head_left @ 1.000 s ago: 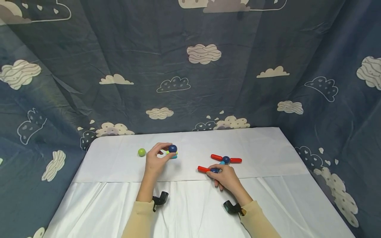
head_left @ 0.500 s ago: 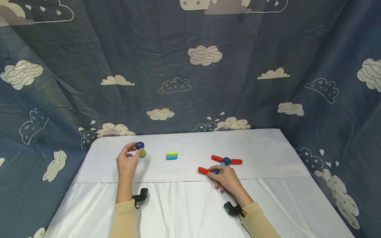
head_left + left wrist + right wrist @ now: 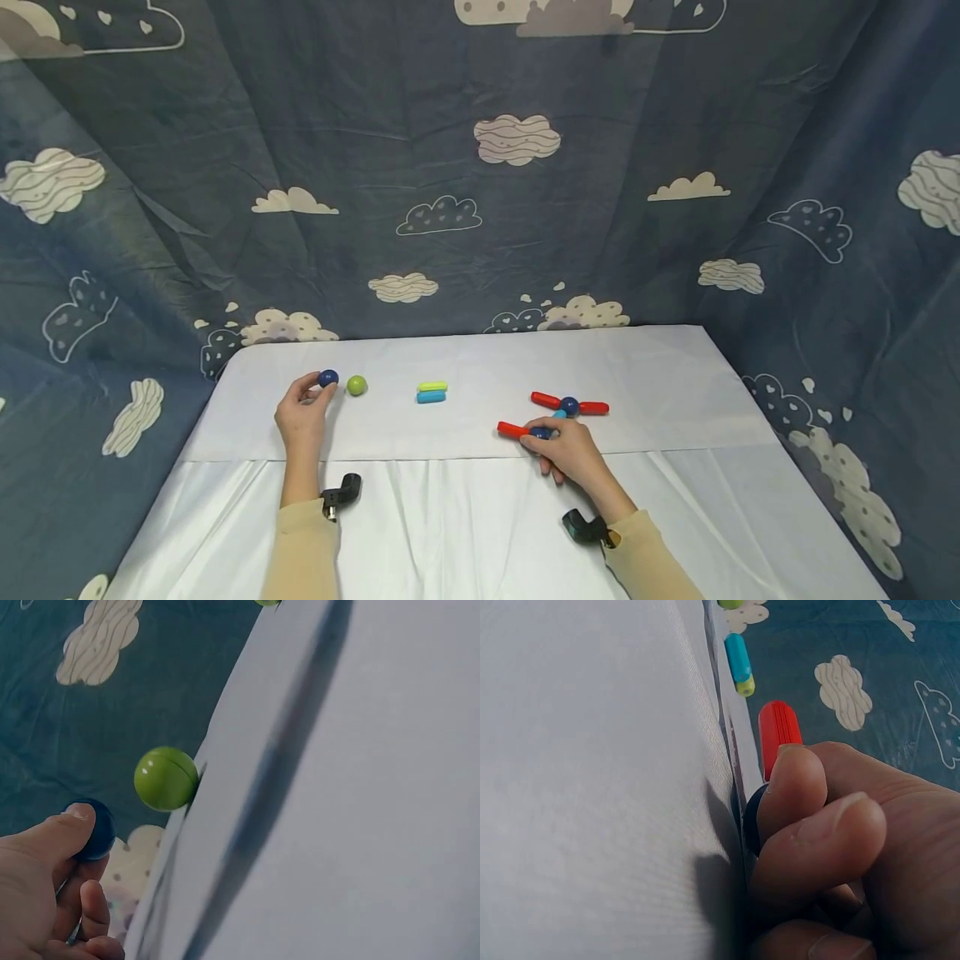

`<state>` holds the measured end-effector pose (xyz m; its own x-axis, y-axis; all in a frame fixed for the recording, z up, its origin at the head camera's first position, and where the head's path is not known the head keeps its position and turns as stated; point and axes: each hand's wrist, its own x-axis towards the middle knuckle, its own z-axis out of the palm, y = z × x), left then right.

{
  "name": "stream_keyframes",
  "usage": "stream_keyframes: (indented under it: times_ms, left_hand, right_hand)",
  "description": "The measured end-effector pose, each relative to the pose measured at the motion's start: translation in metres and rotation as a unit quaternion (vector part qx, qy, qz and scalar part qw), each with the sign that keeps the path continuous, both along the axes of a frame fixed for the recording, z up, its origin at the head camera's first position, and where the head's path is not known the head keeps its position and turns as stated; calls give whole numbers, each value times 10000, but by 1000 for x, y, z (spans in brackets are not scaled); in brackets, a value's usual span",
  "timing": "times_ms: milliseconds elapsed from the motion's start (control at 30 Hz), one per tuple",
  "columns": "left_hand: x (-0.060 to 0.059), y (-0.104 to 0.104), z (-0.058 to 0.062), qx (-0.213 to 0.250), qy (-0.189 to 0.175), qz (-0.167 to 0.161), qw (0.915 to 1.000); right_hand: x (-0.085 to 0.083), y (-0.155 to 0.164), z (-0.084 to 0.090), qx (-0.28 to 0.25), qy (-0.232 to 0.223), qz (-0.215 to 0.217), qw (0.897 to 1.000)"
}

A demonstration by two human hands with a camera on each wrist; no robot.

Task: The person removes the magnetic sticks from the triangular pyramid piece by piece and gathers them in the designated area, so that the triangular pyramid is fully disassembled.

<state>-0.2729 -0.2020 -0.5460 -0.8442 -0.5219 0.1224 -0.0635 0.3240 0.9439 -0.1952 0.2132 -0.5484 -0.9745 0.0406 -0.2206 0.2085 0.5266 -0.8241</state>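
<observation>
Left of centre in the head view, the left hand [image 3: 302,421] is pinching a dark blue ball [image 3: 327,377] just left of a green ball [image 3: 356,385] on the table [image 3: 450,433], the left forearm [image 3: 302,475] standing nearly upright. Right of centre, the right hand [image 3: 566,446] is gripping a navy ball [image 3: 537,432] beside a red stick [image 3: 512,429], the right forearm [image 3: 613,497] slanting toward the lower right corner.

Your red rod [image 3: 779,735] looks like grooved plastic, your green ball [image 3: 166,779] smooth and glossy, the white cloth [image 3: 472,525] matt, the backdrop [image 3: 592,225] creased fabric.
</observation>
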Motion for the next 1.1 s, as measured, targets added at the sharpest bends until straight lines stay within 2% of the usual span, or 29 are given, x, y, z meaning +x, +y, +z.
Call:
stream_keyframes:
  times_ms: [133, 367, 533, 800, 1000, 1100]
  left_hand:
    - [-4, -4, -7, -23, -180, 30, 9998]
    - [-9, -4, -7, -172, -583, -97, 9981]
    - [-11, -1, -8, -524, -864, -230, 9946]
    - [-14, 0, -13, -735, -858, -317, 9931]
    - [-11, -1, -12, -735, -884, -353, 9927]
    - [-8, -1, -10, -598, -755, -285, 9949]
  right_hand:
    - [0, 0, 0, 23, -46, -4, 10000]
    - [0, 0, -1, -58, -71, -18, 10000]
    - [0, 0, -1, -113, -20, 12, 9999]
    - [1, 1, -1, -59, 36, -15, 10000]
    - [1, 0, 0, -79, 35, -21, 10000]
    - [2, 0, 1, -67, 29, -31, 10000]
